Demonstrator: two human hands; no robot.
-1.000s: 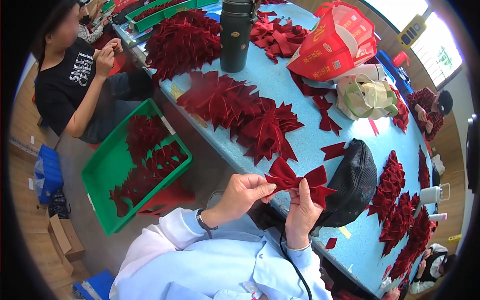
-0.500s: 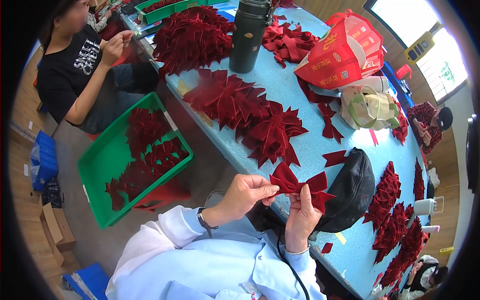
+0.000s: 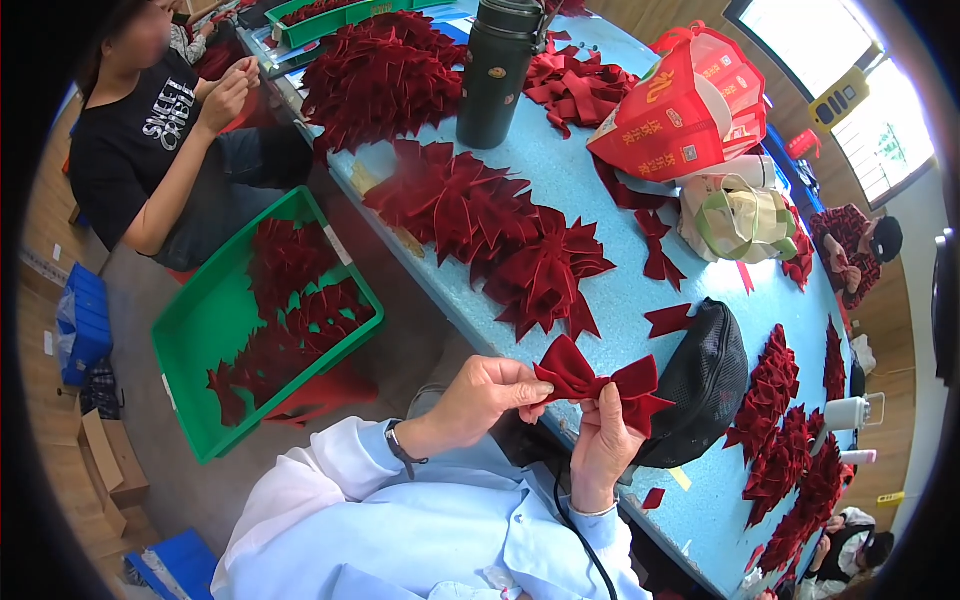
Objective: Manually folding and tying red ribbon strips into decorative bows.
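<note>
A dark red velvet bow [image 3: 568, 367] is held up between my two hands at the table's near edge. My left hand [image 3: 482, 398] pinches the bow's left end between thumb and fingertips. Below the middle of the bow, my right hand [image 3: 606, 440] grips it with the thumb in front; its other fingers are partly hidden behind the fabric. Just beyond the bow lies a pile of similar red bows [image 3: 548, 265]. A black mesh pouch [image 3: 700, 385] rests on the table right beside my right hand.
On the blue table [image 3: 610, 315] stand a dark green bottle [image 3: 494, 75], a red paper bag [image 3: 665, 115] and a cream bag [image 3: 735, 220]. More bows [image 3: 775, 450] are piled at right. A green tray [image 3: 190, 365] with bows sits at left, near a seated person [image 3: 165, 150].
The bow has tilted slightly, its left loop rising and showing more of its face. My left hand has shifted a little left and down. Both hands keep their grip.
</note>
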